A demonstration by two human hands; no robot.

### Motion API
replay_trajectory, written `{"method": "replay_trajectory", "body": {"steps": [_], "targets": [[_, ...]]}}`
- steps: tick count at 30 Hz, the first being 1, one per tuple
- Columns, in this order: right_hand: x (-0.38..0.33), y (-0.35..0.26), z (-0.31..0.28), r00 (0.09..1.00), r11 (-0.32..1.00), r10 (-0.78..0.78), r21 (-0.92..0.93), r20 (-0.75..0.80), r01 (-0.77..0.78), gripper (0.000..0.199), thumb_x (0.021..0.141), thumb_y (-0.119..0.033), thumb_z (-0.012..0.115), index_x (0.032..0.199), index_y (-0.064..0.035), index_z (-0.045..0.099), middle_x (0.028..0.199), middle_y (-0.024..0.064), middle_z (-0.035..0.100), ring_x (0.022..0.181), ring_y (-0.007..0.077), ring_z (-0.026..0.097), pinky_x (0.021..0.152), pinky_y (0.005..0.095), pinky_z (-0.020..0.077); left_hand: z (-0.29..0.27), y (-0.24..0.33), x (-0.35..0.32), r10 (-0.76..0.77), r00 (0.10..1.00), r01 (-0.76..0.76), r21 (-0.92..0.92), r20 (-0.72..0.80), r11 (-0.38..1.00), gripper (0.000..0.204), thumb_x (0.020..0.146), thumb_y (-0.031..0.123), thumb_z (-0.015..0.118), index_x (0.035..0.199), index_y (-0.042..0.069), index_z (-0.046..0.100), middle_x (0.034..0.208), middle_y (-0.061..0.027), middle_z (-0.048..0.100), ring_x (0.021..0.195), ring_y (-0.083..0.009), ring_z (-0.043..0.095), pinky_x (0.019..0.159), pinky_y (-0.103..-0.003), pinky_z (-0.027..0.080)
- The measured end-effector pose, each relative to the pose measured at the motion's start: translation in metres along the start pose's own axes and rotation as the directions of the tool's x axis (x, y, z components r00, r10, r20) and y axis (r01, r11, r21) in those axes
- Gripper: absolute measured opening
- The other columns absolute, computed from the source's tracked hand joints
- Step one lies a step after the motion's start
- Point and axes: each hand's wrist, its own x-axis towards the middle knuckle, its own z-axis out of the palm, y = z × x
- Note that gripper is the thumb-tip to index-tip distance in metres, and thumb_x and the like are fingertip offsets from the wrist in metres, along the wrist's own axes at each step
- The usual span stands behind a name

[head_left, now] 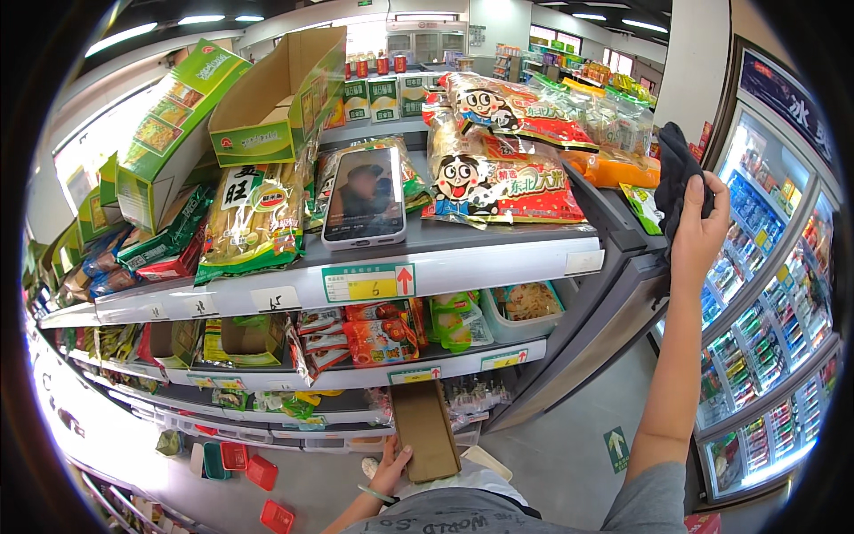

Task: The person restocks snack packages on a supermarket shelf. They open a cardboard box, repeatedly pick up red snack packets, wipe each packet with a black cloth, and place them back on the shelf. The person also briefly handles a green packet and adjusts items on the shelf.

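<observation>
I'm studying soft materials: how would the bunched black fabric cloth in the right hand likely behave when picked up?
The black fabric cloth is probably floppy, since it folds and bunches at the right hand. It looks light, as one hand holds it with the arm outstretched. Its loose, uneven shape suggests it wouldn't roll.
</observation>
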Motion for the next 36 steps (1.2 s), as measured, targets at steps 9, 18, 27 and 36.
{"method": "replay_trajectory", "body": {"steps": [9,18,27,36], "targets": [[-0.012,-0.024,-0.002,0.964,0.965,-0.203,-0.133,0.173,0.227,0.022,0.097,-0.018,0.060,0.110,-0.0023,0.067,0.105,0.0078,0.063,0.103,0.0201,0.059,0.094,0.0306,0.0434,-0.006,-0.006,0.007,-0.014,1.000,0.015,0.031,-0.009,0.999,0.082,0.095,0.043,0.061,0.156,0.012,0.017,0.146,-0.0069,0.042,0.122,-0.0180,0.047,0.095,-0.032,0.041],[-0.025,-0.048,-0.002,0.842,0.923,-0.059,-0.293,0.537,0.251,0.021,0.090,-0.016,0.066,0.105,-0.0022,0.068,0.101,0.0120,0.065,0.096,0.0293,0.063,0.089,0.0348,0.0477,0.001,0.012,-0.004,-0.009,1.000,0.008,0.016,0.014,1.000,0.082,0.095,0.044,0.061,0.156,0.013,0.017,0.150,-0.0068,0.039,0.125,-0.0187,0.044,0.095,-0.032,0.040],[-0.029,-0.058,0.001,0.825,0.802,-0.069,-0.461,0.561,0.380,0.038,0.092,-0.029,0.063,0.122,-0.0044,0.062,0.125,0.0139,0.059,0.119,0.0331,0.054,0.102,0.0438,0.0403,0.000,-0.003,0.005,0.052,0.998,-0.050,-0.083,0.021,0.995,0.087,0.097,0.038,0.061,0.157,0.006,0.006,0.158,-0.0094,0.027,0.142,-0.0212,0.029,0.110,-0.034,0.032],[-0.043,-0.078,-0.006,0.866,0.728,-0.372,-0.473,0.334,0.495,0.035,0.091,-0.017,0.063,0.125,-0.0060,0.061,0.131,0.0131,0.058,0.122,0.0292,0.052,0.104,0.0412,0.0384,-0.001,-0.001,0.005,0.086,0.996,-0.082,-0.104,0.036,0.991,0.086,0.098,0.036,0.060,0.157,0.005,0.006,0.160,-0.0102,0.022,0.144,-0.0222,0.028,0.113,-0.034,0.030]]}}
